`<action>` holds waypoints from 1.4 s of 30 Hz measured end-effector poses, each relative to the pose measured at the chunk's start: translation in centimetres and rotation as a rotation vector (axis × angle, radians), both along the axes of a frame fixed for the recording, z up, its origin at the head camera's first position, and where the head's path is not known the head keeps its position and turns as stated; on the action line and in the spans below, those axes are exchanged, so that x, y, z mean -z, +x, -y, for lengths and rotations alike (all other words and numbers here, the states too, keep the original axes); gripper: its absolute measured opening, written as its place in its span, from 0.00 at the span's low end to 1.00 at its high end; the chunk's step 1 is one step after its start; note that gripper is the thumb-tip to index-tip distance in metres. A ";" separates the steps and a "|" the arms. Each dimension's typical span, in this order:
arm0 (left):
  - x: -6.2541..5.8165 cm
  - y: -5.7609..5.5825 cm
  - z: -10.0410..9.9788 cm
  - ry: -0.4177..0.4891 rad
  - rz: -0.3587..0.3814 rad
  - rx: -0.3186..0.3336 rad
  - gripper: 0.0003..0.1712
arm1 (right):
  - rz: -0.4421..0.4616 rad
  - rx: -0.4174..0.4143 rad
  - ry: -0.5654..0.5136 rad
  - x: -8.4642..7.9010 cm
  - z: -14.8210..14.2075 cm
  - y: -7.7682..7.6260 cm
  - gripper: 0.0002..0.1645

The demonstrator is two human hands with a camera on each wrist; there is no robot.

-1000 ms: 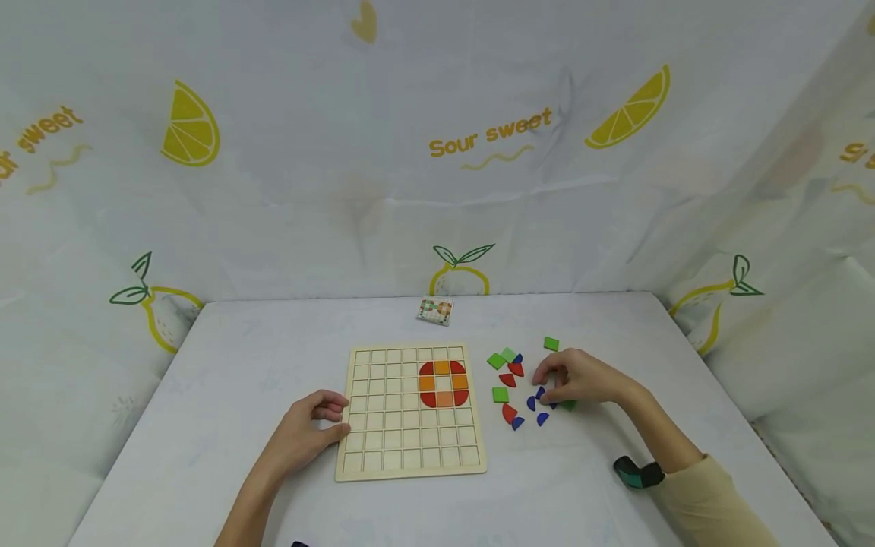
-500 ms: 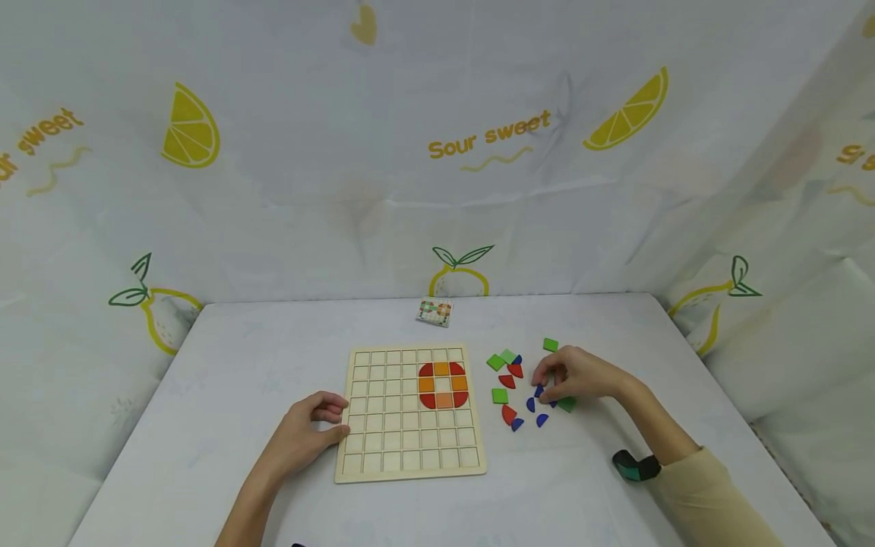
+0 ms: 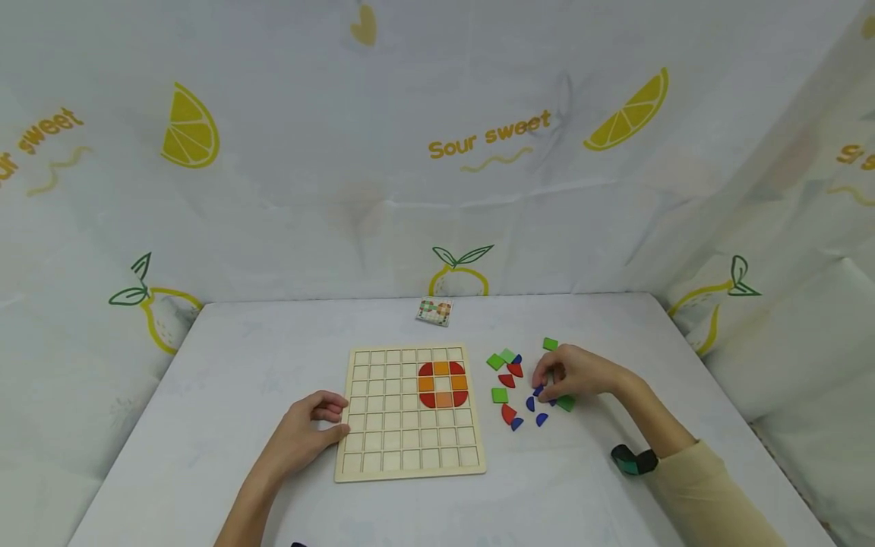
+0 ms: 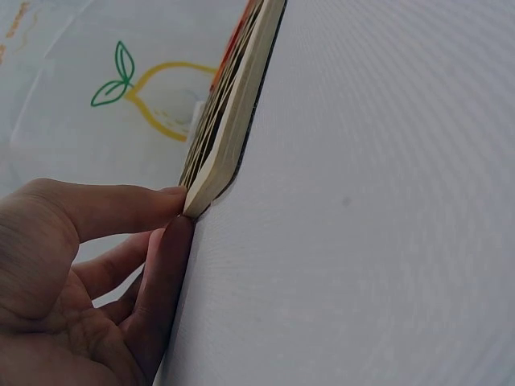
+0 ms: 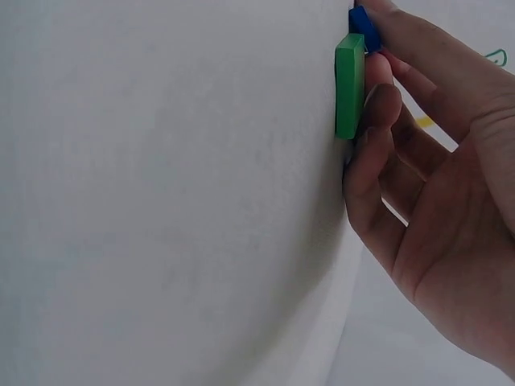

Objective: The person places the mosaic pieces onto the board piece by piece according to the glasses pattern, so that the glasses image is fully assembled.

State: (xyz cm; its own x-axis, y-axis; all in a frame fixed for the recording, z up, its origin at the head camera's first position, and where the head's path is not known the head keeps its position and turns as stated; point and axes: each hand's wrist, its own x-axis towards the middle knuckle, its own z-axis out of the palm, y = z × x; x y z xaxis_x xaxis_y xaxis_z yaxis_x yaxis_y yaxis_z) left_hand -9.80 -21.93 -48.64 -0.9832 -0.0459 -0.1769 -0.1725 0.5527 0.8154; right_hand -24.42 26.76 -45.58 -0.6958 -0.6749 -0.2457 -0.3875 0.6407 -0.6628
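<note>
White cloth [image 3: 294, 243] with printed lemons runs across the back of the frame, behind the pale table [image 3: 205, 425]. At lower left my left hand [image 3: 307, 433] touches the side of the wooden board [image 3: 391, 424], thumb and forefinger parted along its rim, the other fingers gently bent; in the left wrist view my thumb tip meets the board's edge. The gridded board lies flat just below the centre of the frame, and towards its upper right sits a ring of pieces [image 3: 442, 368]: red rounded corners, orange between them, a paler orange one at the bottom, bare wood in the middle. Above the board, near the table's back edge, lies a small printed card [image 3: 434, 311]. To the right of the board are loose green squares [image 3: 500, 395], red wedges [image 3: 509, 413] and blue half-rounds [image 3: 542, 419], a few touching one another. At right of centre my right hand [image 3: 581, 372] pinches one blue piece [image 5: 364, 28] between thumb and fingertip, with a green tile [image 5: 349, 88] close beside it. Farther right, a beige sleeve [image 3: 714, 497] covers my forearm.
</note>
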 end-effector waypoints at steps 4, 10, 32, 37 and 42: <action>0.0 0.0 0.0 0.000 -0.001 -0.002 0.22 | 0.004 -0.011 0.002 0.0 0.1 -0.1 0.08; 0.0 0.2 0.1 -0.006 -0.008 0.000 0.22 | -0.003 -0.028 0.008 0.1 0.3 -0.1 0.07; 0.1 0.1 0.1 0.003 0.003 -0.009 0.22 | -0.055 -0.042 -0.075 -1.2 3.6 0.6 0.09; 0.1 0.0 0.1 0.008 0.000 -0.004 0.22 | -0.062 -0.093 -0.100 -1.7 5.8 1.0 0.08; 0.1 -0.2 0.1 0.011 -0.003 -0.003 0.22 | -0.028 -0.145 -0.107 -1.5 8.1 1.5 0.07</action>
